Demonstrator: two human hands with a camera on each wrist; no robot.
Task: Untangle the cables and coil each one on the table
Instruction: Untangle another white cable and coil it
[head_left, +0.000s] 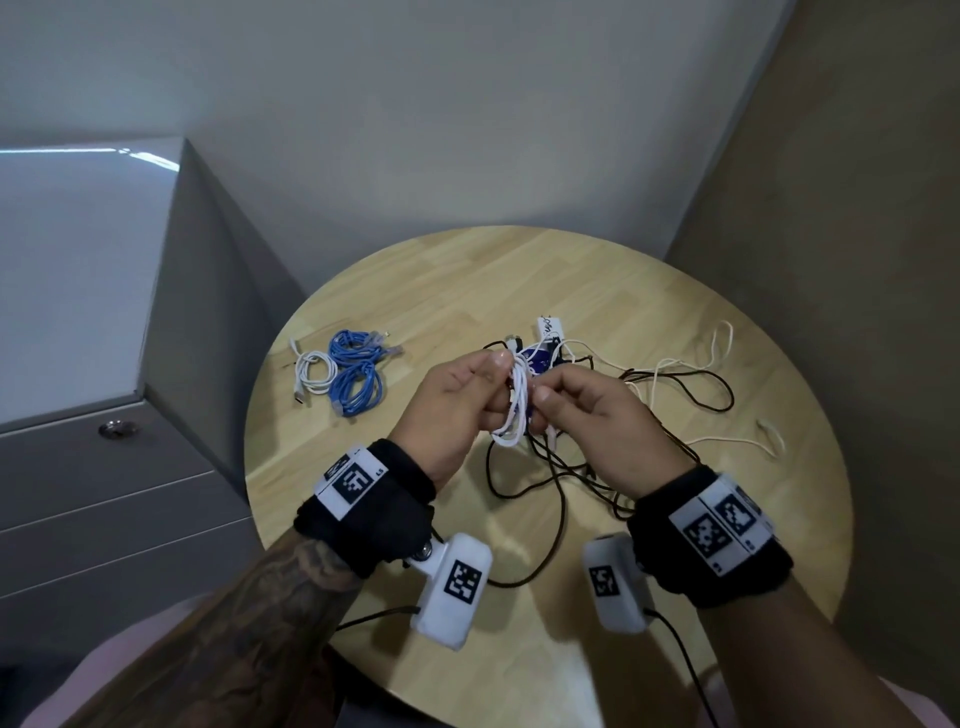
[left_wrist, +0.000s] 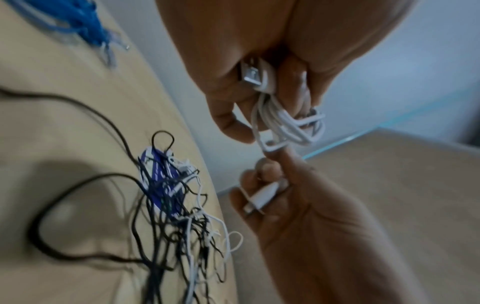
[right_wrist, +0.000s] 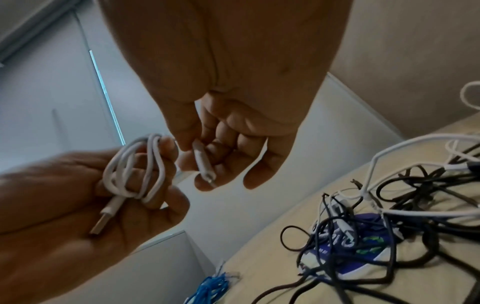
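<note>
White cable (head_left: 514, 400), half coiled, frame centre.
Left hand (head_left: 452, 410) grips its loops; right hand (head_left: 597, 415) pinches its plug end.

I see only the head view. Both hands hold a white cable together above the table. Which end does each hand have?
Observer: The left hand holds the white cable looped round its fingers, the flat USB plug lying in its palm.
Operator: And the right hand?
Observer: The right hand pinches the small plug at the cable's other end.
Operator: Is this cable free of the tangle?
Observer: In the right wrist view, the tangle lies apart, on the table.
</note>
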